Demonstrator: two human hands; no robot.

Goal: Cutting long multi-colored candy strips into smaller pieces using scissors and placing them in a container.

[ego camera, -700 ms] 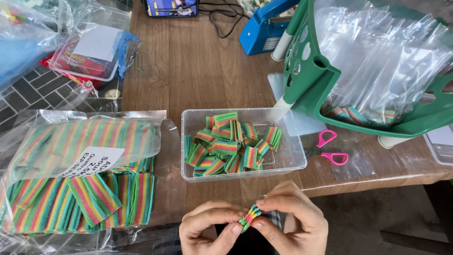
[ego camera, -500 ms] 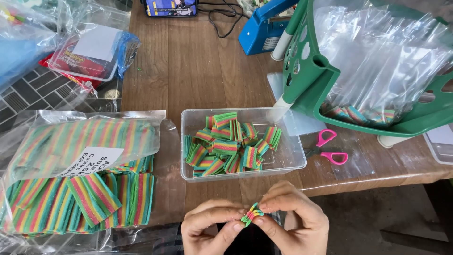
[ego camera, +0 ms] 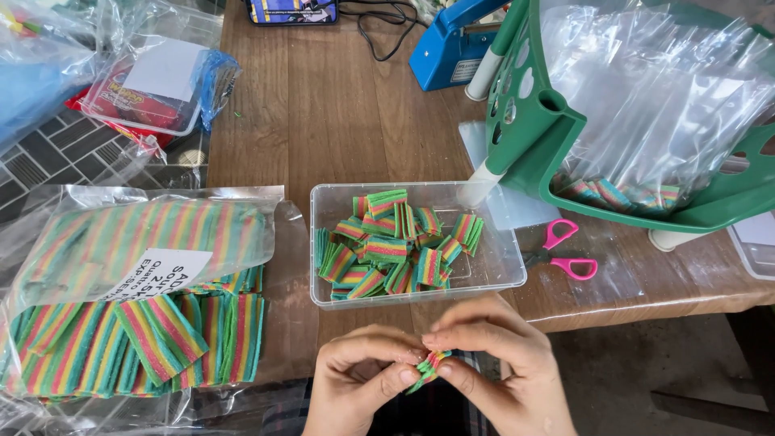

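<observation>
Both hands meet at the bottom centre, just in front of the table edge. My left hand (ego camera: 363, 379) and my right hand (ego camera: 496, 363) pinch a small stack of rainbow-striped candy strips (ego camera: 429, 367) between thumbs and fingertips. Right above them a clear plastic tub (ego camera: 500, 270) holds several short cut pieces of the same striped candy (ego camera: 387, 246). To the left lie large clear bags of long rainbow candy strips (ego camera: 137, 315), one with a white label.
Pink-handled scissors (ego camera: 565, 254) lie right of the tub. A green rack (ego camera: 557, 137) holding clear plastic bags stands at the right, with a blue heat sealer (ego camera: 452, 48) behind it. More wrapped packets (ego camera: 153, 85) sit at the back left on the wooden table (ego camera: 339, 113).
The hands stay in the same spot; the fingers have shifted slightly around the candy stack, which sits lower and more covered by the right fingers.
</observation>
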